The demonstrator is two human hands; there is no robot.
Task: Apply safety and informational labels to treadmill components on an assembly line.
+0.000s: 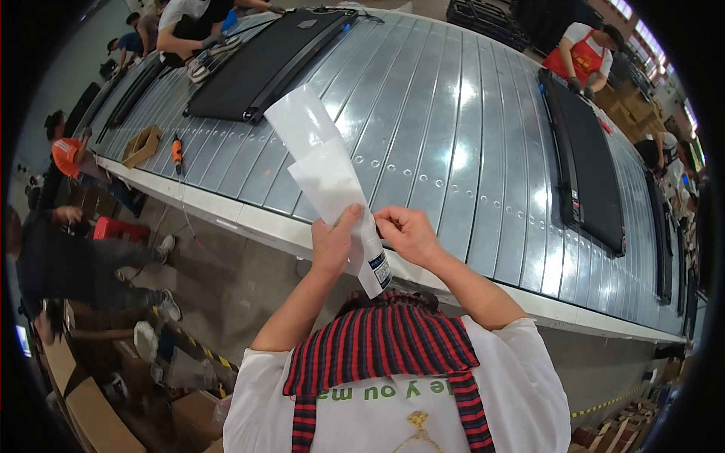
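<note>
In front of my chest, over the near edge of the conveyor, I hold a long strip of glossy white label sheets. My left hand is closed around its middle, thumb on top. The fingers of my right hand pinch together at the strip's right edge; whether they grip a label corner is too small to tell. Near the strip's lower end shows a printed label with a dark blue band and a square code. The upper part of the strip fans out into overlapping pieces.
A slatted metal conveyor runs across. Black framed panels lie on it at left and right. An orange power screwdriver and a cardboard tray sit at left. A person in a red apron works opposite; others stand left.
</note>
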